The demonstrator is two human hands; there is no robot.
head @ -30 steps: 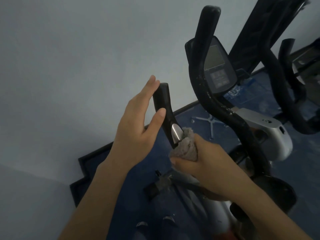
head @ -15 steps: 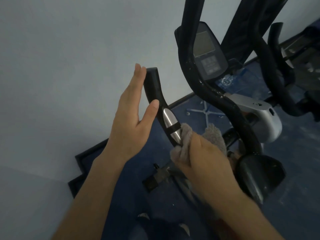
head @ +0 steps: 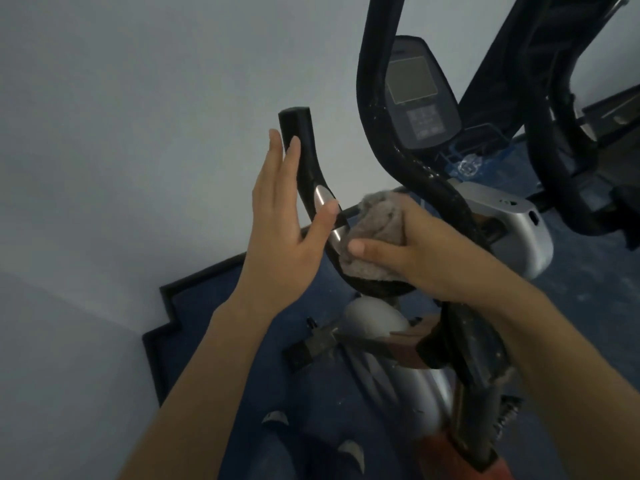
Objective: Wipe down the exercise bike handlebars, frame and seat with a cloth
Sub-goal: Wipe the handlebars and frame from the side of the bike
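The bike's left handlebar [head: 304, 157] is a black curved grip with silver sensor plates, rising at centre frame. My left hand [head: 284, 220] rests flat against its left side, fingers straight and thumb across the silver plate. My right hand [head: 426, 251] is closed on a bunched grey cloth [head: 377, 230], pressing it against the handlebar's lower bend. The taller black handlebar loop [head: 384, 109] and the grey console [head: 419, 95] stand just behind. The seat is out of view.
A silver-grey frame housing [head: 519, 223] sits right of my right hand. Below are the bike's silver body [head: 412, 386] and a red part [head: 446, 455]. A pale wall [head: 121, 133] fills the left. More black equipment [head: 581, 168] stands at the right on blue flooring [head: 221, 341].
The cloth in my right hand has slid lower along the handlebar to its bend. My left hand has stayed flat on the grip, thumb now lower on the silver plate. The view tilted down.
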